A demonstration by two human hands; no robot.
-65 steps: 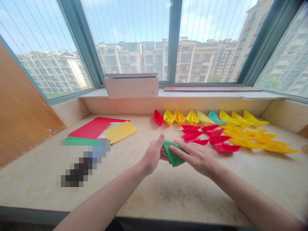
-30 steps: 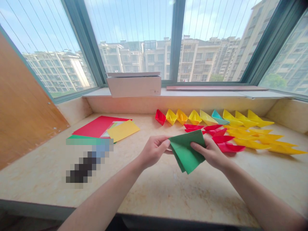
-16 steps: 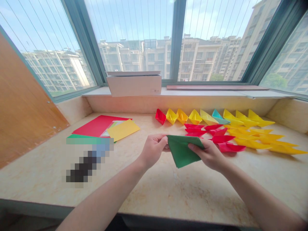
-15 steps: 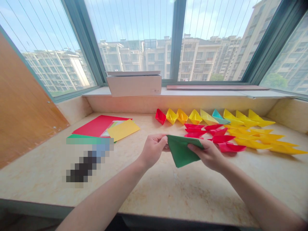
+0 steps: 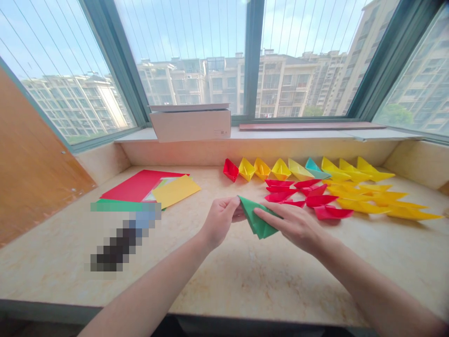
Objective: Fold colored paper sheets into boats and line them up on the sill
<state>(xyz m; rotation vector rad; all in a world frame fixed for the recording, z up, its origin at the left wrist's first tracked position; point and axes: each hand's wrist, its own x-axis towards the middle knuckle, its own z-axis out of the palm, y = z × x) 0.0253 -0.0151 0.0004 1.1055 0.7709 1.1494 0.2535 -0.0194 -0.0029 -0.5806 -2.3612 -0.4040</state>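
Note:
A folded green paper [image 5: 257, 221] lies low over the stone ledge [image 5: 245, 276], in the middle of the view. My left hand [image 5: 219, 222] pinches its left corner between thumb and fingers. My right hand [image 5: 294, 227] lies on top of the paper with fingers stretched out flat, pressing it down. Just behind the hands sit rows of folded paper boats: red ones [image 5: 308, 199] nearest, yellow ones [image 5: 372, 199] to the right, and one teal boat [image 5: 313, 167] in the back row.
A stack of coloured sheets [image 5: 147, 187], red, yellow and green, lies at the left of the ledge. A blurred-out patch [image 5: 122, 238] is in front of it. A white box [image 5: 191, 122] stands on the windowsill. A wooden panel [image 5: 31, 164] bounds the left side.
The green paper was held up between both hands. It is now folded smaller and lowered to the ledge, and my right hand has gone from gripping it to lying flat on it.

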